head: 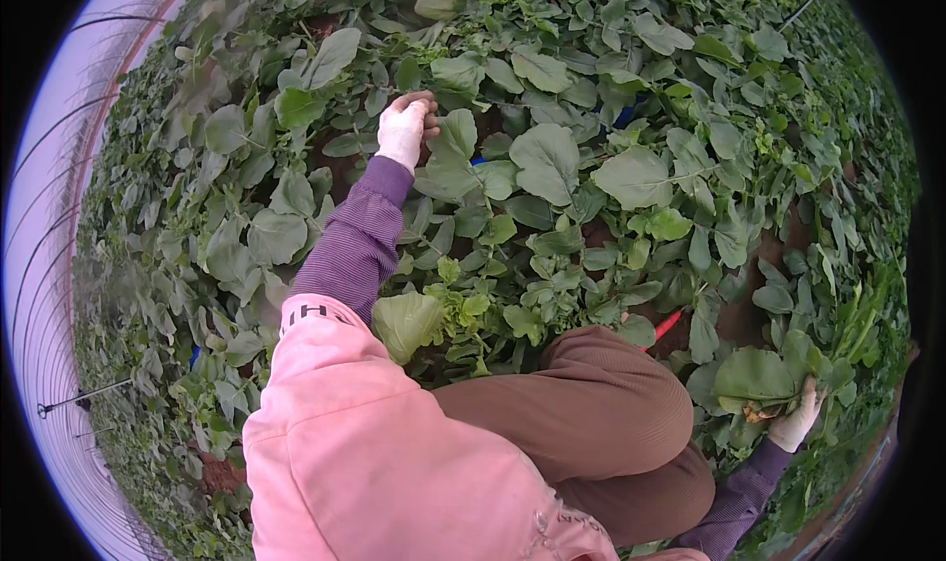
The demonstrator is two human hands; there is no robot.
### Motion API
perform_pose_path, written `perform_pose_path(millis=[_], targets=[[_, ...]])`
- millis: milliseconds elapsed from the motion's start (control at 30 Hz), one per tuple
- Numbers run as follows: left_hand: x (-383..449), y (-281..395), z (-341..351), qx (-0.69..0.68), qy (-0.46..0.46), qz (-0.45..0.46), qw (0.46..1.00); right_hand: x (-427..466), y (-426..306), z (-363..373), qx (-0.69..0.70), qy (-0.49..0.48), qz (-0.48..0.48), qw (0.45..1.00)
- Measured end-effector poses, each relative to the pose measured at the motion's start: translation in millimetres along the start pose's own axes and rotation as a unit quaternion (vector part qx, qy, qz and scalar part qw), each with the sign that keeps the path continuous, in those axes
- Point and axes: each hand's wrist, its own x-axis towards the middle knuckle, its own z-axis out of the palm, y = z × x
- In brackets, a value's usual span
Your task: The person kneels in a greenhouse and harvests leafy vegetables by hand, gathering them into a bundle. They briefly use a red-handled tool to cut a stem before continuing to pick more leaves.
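My left hand (406,126), in a white glove with soiled fingertips, reaches into broad green leaves ahead of me. Its fingers are curled together; whether a stem is between them is hidden. Close to it on the right stands a lobed leaf (452,147) of a leafy vegetable plant. Far to the right, low in the view, my right hand (797,417) in a similar glove grips a bunch of picked leaves (757,380). Part of that bunch has a yellowed, browned edge (755,413). My bent knee in brown trousers (584,420) lies between the hands.
Dense leafy plants (547,162) surround me, with patches of reddish-brown soil (772,265). A red object (667,324) pokes out beyond my knee, mostly hidden. Blue bits (627,112) show beneath leaves. Whitish sheeting with dark hoops (44,191) curves along the left. A thin rod (807,4) stands upper right.
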Motion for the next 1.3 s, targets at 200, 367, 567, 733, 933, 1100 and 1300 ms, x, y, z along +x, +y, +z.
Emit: perform_pose_path(millis=[200, 367, 567, 733, 933, 1100, 1300], targets=[[34, -50, -45, 0.185, 0.049, -0.057, 0.98, 15, 48, -10, -0.005, -0.022, 0.052, 0.998], [70, 0, 39, 0.162, -0.075, 0.152, 0.972, 29, 65, 17, -0.003, 0.002, 0.064, 0.998], [115, -20, 150, 0.669, -0.222, 0.318, 0.634, 13, 98, 45, 0.035, -0.034, 0.173, 0.984], [142, -76, 165, 0.809, -0.242, 0.229, 0.484, 0, 114, 32, -0.098, -0.1, 0.266, 0.954], [135, -93, 143, 0.888, -0.336, 0.15, 0.277, -8, 111, 23, -0.14, -0.039, 0.328, 0.933], [149, -83, 199, 0.636, -0.219, 0.405, 0.618, -4, 121, 30, -0.116, 0.025, 0.317, 0.941], [182, -93, 222, 0.805, -0.254, 0.31, 0.439, -7, 119, 29, -0.142, -0.042, 0.353, 0.924]])
